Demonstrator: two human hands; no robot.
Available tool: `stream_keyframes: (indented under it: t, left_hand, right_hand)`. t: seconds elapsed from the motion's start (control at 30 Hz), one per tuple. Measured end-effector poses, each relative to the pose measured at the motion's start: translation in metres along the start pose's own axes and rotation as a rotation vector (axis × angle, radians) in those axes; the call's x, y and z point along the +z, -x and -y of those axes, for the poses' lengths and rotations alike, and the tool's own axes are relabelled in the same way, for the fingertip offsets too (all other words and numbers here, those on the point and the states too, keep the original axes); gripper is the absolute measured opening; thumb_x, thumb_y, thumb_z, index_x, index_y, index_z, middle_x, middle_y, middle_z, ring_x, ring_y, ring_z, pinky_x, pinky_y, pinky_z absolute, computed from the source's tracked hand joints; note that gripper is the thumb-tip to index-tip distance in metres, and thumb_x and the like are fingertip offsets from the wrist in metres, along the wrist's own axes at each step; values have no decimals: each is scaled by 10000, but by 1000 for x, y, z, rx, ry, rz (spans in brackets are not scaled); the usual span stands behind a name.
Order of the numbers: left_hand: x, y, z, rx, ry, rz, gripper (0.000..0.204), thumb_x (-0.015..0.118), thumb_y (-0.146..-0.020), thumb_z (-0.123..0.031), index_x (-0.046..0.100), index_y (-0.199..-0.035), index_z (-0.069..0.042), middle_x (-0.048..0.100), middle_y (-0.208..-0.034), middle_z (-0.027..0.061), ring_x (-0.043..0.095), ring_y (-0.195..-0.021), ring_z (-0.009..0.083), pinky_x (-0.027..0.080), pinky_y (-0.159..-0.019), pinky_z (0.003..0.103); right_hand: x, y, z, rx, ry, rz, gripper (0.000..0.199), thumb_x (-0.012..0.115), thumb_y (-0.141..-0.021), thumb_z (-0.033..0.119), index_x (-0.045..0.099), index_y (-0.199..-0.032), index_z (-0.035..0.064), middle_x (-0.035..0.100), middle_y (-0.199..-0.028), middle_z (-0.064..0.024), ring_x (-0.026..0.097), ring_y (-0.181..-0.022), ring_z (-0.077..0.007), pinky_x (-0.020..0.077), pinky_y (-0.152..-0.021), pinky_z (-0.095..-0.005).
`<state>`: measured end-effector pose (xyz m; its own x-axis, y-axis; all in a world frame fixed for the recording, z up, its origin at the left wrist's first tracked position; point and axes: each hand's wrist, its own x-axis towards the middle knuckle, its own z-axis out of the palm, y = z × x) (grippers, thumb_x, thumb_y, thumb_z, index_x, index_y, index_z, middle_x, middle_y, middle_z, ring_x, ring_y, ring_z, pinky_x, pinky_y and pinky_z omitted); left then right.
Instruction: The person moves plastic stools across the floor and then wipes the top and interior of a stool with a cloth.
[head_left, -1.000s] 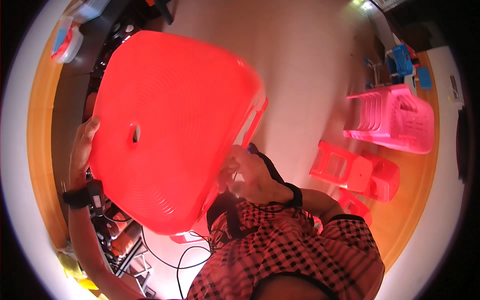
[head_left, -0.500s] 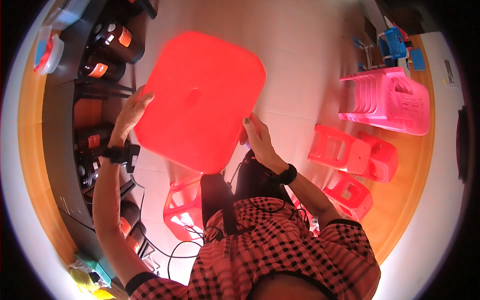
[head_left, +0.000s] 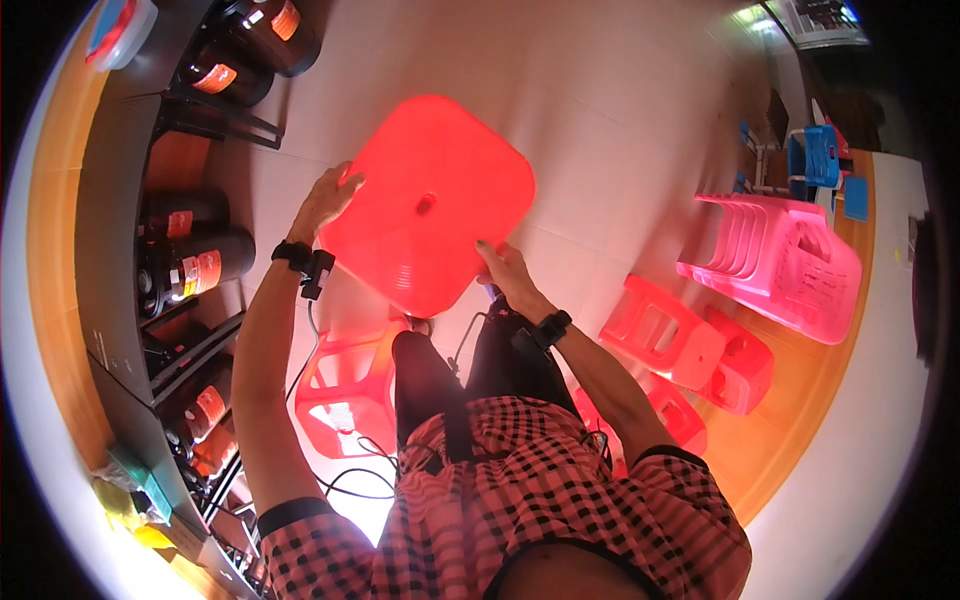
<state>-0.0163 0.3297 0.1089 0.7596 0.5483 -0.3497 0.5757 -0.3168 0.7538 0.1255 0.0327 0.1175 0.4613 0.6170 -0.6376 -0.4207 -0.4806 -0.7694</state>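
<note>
A red plastic stool (head_left: 455, 165) is in front of me, its square, round-cornered seat with a small central hole facing up toward me. My left hand (head_left: 328, 205) is closed on the seat's left edge, with the thumb lying over the rim. At the lower right edge my right hand (head_left: 508, 278) grips the same stool, thumb on top and fingers tucked beneath. The underside and legs are hidden by the seat. Another red stool (head_left: 345, 385) stands by my legs on the left.
Large dark bottles (head_left: 215, 272) with orange labels fill a black rack (head_left: 120, 270) along the left. On the right are several red stools (head_left: 665, 330) and pink stacked plastic chairs (head_left: 790, 260). A black cable (head_left: 350, 492) loops by my left leg. Blue plastic items (head_left: 820, 155) sit farther back.
The held stool looks smaller and its seat has shifted slightly right in view. My left hand has come inward and upward with it. Surroundings have shifted as my head turned.
</note>
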Motion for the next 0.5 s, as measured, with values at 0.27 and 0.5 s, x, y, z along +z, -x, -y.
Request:
stream_keyframes:
  t: [0.27, 0.5]
  left_hand:
    - [30, 11, 5, -135, -86, -155, 565, 525, -817, -379, 415, -1221, 2, 439, -1210, 250, 394, -1153, 405, 342, -957, 438]
    - [51, 68, -14, -5, -241, -501, 456, 564, -817, -263, 446, -1171, -1, 475, -1142, 246, 444, -1065, 403, 392, -893, 446]
  right_hand:
    - [1, -11, -14, 86, 113, 74, 442, 506, -882, 359, 484, -1159, 16, 593, -965, -85, 577, -818, -150, 505, -654, -272]
    - [-14, -15, -6, 136, 219, 329, 368, 485, -897, 318, 526, -1121, 29, 604, -934, -82, 596, -775, -152, 497, -652, -256]
